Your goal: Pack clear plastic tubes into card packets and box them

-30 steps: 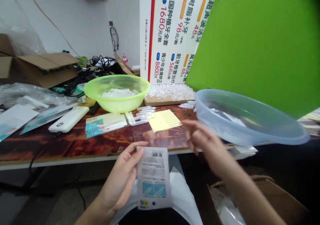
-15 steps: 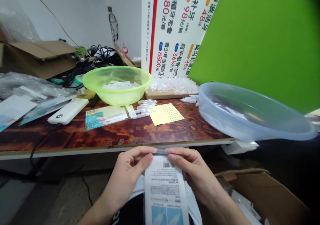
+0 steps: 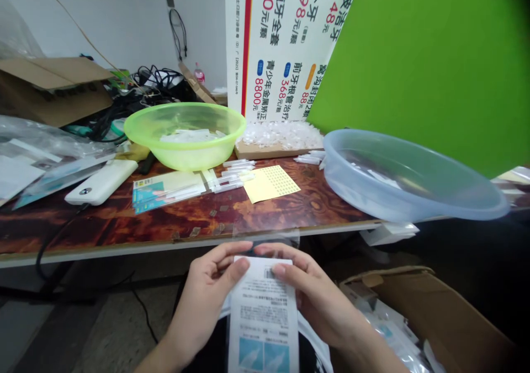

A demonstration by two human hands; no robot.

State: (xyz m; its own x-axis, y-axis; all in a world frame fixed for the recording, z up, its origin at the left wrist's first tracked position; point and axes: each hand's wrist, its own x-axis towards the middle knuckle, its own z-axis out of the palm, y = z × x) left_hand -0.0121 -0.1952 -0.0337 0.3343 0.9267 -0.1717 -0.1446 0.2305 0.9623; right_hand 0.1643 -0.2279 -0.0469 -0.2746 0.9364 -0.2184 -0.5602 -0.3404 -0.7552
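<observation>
Both my hands hold a white printed card low in front of me, below the table edge. It has a barcode near the top and blue pictures at the bottom. My left hand grips its left side, and my right hand grips its right side, with fingers curled over the top edge. A transparent plastic sleeve seems to stand above the card, held between my fingers. Its exact fit on the card is hard to see.
On the wood-grain table stand a lime-green basin and a translucent blue basin, both holding white items. Between them lie printed cards, white tubes and a yellow label sheet. An open cardboard box sits lower right.
My right hand has come in from the right and joined my left on the card. The card now hangs lower and more upright, and the view has shifted slightly.
</observation>
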